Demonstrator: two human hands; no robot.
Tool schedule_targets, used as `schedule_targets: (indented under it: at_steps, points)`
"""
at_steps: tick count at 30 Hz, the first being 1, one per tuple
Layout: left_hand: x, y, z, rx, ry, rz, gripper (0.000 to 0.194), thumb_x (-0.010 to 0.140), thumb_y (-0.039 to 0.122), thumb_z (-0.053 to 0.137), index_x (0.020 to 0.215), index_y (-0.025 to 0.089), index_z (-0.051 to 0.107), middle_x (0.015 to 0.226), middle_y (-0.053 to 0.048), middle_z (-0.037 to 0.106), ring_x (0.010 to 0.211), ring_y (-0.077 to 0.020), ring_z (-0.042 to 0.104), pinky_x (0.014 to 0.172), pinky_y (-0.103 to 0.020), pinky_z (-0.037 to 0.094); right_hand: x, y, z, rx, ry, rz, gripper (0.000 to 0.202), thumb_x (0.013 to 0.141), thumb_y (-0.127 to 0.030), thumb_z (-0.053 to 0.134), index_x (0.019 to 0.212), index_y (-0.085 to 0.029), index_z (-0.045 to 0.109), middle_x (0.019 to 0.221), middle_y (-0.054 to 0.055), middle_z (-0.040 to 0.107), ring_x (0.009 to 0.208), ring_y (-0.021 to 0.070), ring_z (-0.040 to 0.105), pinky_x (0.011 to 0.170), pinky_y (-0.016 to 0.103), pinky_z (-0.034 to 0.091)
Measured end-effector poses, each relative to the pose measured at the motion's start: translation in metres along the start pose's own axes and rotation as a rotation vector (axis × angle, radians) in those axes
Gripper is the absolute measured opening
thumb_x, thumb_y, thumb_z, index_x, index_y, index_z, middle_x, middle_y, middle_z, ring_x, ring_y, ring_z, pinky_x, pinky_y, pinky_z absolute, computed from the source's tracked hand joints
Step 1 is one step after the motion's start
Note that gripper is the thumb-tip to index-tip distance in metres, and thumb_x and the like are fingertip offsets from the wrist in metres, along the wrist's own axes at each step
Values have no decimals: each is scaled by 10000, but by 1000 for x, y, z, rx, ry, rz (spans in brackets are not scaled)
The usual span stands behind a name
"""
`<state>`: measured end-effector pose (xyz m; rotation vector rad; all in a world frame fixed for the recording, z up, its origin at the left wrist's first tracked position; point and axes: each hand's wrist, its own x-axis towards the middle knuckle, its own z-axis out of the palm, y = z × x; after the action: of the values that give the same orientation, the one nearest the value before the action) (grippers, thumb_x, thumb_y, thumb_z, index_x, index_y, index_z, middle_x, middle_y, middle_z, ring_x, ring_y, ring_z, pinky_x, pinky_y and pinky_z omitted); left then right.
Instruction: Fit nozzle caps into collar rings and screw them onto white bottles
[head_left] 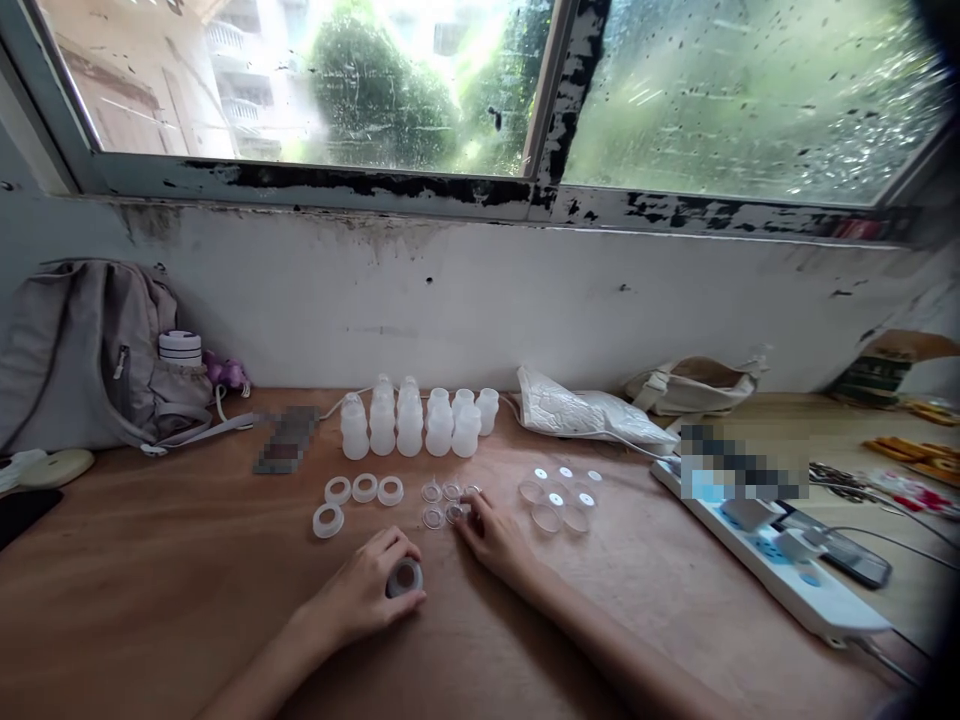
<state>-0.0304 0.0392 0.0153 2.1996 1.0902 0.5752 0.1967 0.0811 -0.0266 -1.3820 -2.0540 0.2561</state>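
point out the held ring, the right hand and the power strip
Held ring (406, 592), head view: lower rim
Right hand (491, 536), head view: back of hand
Power strip (768, 549), head view: blue socket face

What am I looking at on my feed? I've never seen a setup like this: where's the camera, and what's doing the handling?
There's no machine here: a person works with two bare hands. The single picture comes from a camera worn on their head, looking forward and down. On the brown tabletop stand translucent bottles, with loose pale rings in front. Small clear pieces lie in the middle, and larger clear round parts to the right. The left hand holds a similar ring. The right hand has its fingertips at the small clear pieces; whether it grips one is too small to tell.
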Motion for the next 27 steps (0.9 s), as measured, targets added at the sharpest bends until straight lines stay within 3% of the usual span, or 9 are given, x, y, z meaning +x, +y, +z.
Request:
schedule_targets:
  at_steps: [5, 8, 11, 14, 18, 23, 27]
  points:
    - [28, -1, 26, -384, 212, -9, 333, 805, 295, 494, 1127, 212, 511, 1091, -78, 506, 926, -182, 532, 827, -306, 439, -6, -4, -2, 48, 119, -130, 196, 771, -146, 475, 961, -193, 484, 985, 83, 541, 893, 201, 559, 746, 314, 472]
    - [40, 1, 39, -738, 273, -88, 312, 798, 315, 522, 1083, 189, 509, 1118, -94, 512, 1053, -212, 498, 896, -330, 412, -12, -2, -1, 62, 154, -238, 225, 767, -116, 460, 978, -195, 451, 872, 63, 571, 783, 187, 574, 684, 300, 485]
    - [45, 5, 43, -951, 263, -160, 314, 778, 308, 566, 1055, 186, 484, 1038, -86, 577, 1047, -214, 509, 923, -349, 385, -14, -2, -2, 82, 187, -252, 207, 800, -122, 444, 992, -198, 455, 797, 46, 546, 694, 165, 555, 618, 274, 480]
    - [46, 5, 44, -1009, 257, -174, 310, 751, 295, 610, 1016, 188, 490, 998, -75, 589, 1006, -207, 528, 894, -335, 402, -15, -3, -3, 118, 186, -270, 200, 820, -120, 435, 998, -205, 468, 787, 41, 523, 672, 153, 533, 598, 259, 471]
    - [45, -2, 48, -1014, 232, -145, 300, 735, 271, 635, 995, 191, 508, 988, -70, 586, 999, -203, 534, 902, -329, 403, -22, -12, -7, 173, 71, -316, 253, 819, -88, 406, 1034, -205, 472, 820, 53, 528, 712, 157, 537, 643, 266, 476]
    - [42, -4, 50, -952, 189, -74, 310, 755, 260, 614, 1047, 206, 527, 1070, -70, 536, 1037, -213, 521, 911, -326, 409, -30, -23, -14, 295, 1, -374, 420, 770, -65, 400, 1172, -184, 369, 932, 84, 545, 845, 191, 536, 742, 321, 472]
    - [40, 0, 46, -884, 168, -45, 303, 791, 291, 564, 1079, 208, 526, 1083, -66, 534, 1021, -210, 530, 893, -323, 425, -30, -24, -16, 363, 17, -274, 316, 808, -89, 410, 1089, -233, 421, 900, 54, 557, 803, 176, 548, 734, 307, 464]
